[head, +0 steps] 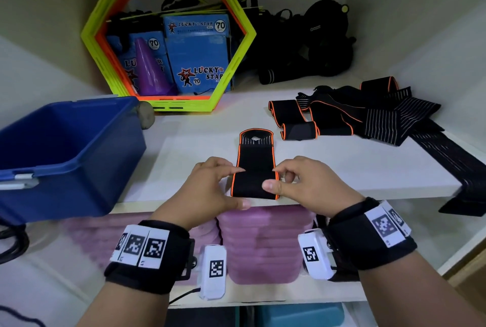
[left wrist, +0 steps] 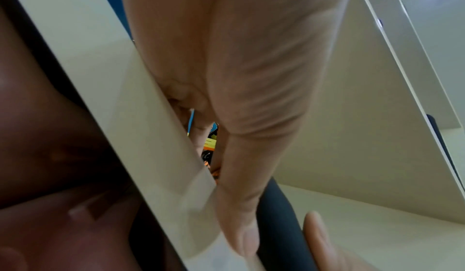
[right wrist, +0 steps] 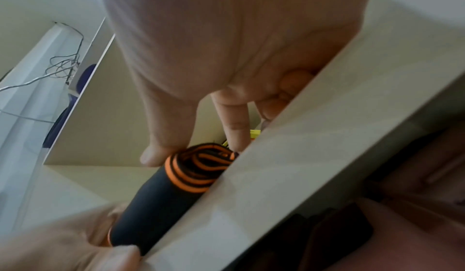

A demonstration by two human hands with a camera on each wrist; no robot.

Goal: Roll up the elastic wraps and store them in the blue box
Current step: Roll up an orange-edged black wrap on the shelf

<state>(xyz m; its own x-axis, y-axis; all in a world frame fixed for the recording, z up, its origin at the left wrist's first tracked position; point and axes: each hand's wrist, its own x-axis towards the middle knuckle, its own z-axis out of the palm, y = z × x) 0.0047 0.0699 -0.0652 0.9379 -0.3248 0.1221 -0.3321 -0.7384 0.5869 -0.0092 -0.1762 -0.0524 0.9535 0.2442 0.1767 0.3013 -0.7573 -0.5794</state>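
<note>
A black elastic wrap with orange edging point(head: 255, 166) lies on the white shelf point(head: 368, 166), its near end rolled into a tube point(right wrist: 161, 193) at the shelf's front edge. My left hand point(head: 210, 190) pinches the roll's left end, thumb point(left wrist: 241, 233) against the dark fabric point(left wrist: 279, 225). My right hand point(head: 302, 182) pinches the right end, thumb on top, where the orange spiral point(right wrist: 201, 166) shows. The far end of the wrap stays flat. The blue box point(head: 65, 153) stands open at the left, its inside bare where visible.
A heap of several unrolled black wraps point(head: 363, 116) lies at the right of the shelf. A yellow and orange hexagon frame point(head: 168, 35) stands behind, holding blue cartons and a purple cone. Black gear sits at the back right. Pink stacked items point(head: 263, 242) fill the shelf below.
</note>
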